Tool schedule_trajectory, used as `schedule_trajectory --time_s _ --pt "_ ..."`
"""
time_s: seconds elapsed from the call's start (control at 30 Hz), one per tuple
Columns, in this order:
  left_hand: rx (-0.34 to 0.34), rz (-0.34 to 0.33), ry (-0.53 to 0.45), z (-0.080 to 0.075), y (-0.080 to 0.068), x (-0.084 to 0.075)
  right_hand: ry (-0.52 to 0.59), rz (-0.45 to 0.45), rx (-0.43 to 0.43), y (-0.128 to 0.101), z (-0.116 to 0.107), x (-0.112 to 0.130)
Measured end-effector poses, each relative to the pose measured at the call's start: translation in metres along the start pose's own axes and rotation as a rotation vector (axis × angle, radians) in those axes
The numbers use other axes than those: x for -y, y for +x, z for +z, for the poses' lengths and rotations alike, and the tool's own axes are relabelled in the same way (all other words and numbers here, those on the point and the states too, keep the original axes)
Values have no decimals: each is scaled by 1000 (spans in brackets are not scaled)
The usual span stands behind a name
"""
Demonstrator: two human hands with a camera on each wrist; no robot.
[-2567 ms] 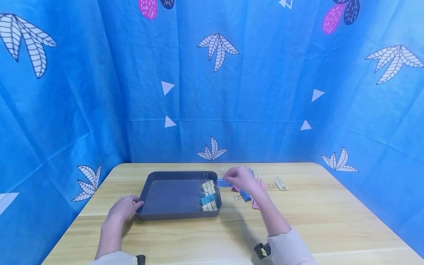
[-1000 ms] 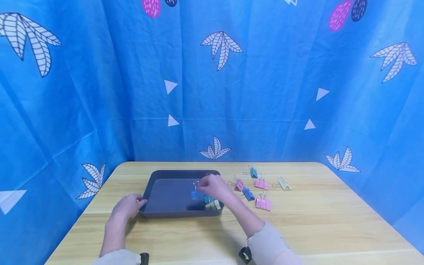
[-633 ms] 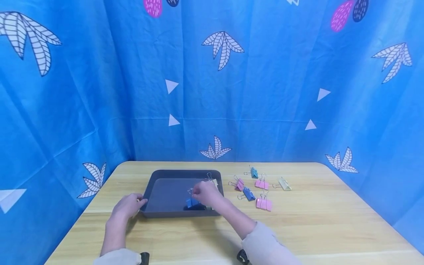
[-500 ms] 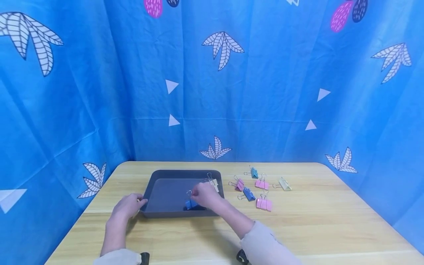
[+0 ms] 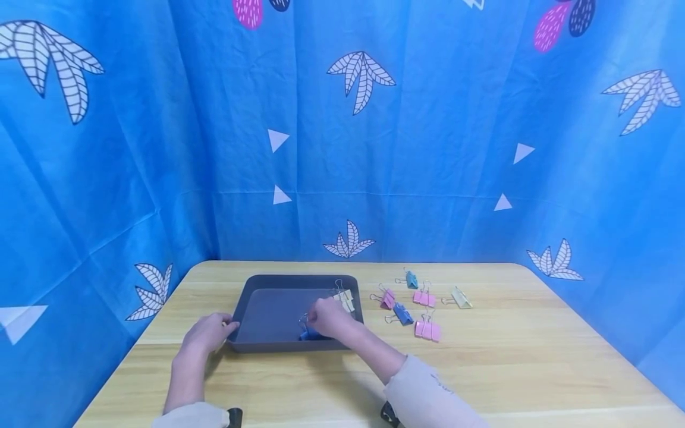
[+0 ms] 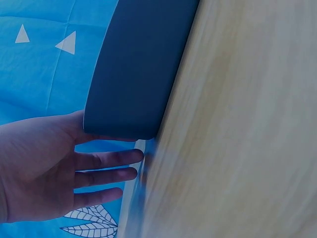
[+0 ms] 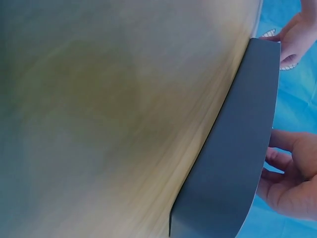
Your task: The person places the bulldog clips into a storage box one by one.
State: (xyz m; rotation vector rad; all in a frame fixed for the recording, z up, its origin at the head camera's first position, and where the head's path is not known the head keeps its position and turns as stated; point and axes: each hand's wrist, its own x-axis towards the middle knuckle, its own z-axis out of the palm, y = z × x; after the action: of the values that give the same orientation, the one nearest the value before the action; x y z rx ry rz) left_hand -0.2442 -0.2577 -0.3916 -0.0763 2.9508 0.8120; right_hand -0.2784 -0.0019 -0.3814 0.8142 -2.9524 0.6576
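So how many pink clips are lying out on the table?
3 pink clips, all on the wooden table right of the grey tray: one nearest the tray, one further right, one closest to the person. More may be hidden behind the right hand.

light: bright, even | shadows: soft | wrist views: blurred

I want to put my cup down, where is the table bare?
Bare wood lies along the table's near edge and far right. The tray's left half is bare. It is crowded right of the tray, among the loose clips.
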Motion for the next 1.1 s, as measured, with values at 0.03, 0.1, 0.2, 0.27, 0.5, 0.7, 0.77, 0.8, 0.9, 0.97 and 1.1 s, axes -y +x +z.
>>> schedule_trajectory --time_s 0.03,0.1,0.2,0.27,0.5,0.7,0.77,0.8,0.9,0.97,1.1 --pt "-1 0 1 0 0 0 -3 1 -1 0 0 0" --pt "-3 5 6 1 0 1 -4 6 4 -1 0 0" --pt "-3 6 4 1 1 1 13 19 17 -1 -1 0" --pt "-4 8 3 1 1 1 30 35 29 -1 -1 -1" --pt "-3 7 4 1 0 1 163 84 55 -7 -8 -3" --pt "-5 13 16 1 1 1 217 61 37 -13 -21 -8" --pt "-4 12 15 1 0 1 228 46 24 -15 -28 -12" --pt "-2 9 12 2 0 1 223 37 14 -17 -32 -14" --pt "-1 3 11 2 0 0 233 17 -15 -23 -44 -20" --pt "0 -5 11 2 -1 -1 236 6 -36 -27 -52 -24" --pt "1 -13 9 2 -1 -1 252 9 -67 -36 -64 -31"
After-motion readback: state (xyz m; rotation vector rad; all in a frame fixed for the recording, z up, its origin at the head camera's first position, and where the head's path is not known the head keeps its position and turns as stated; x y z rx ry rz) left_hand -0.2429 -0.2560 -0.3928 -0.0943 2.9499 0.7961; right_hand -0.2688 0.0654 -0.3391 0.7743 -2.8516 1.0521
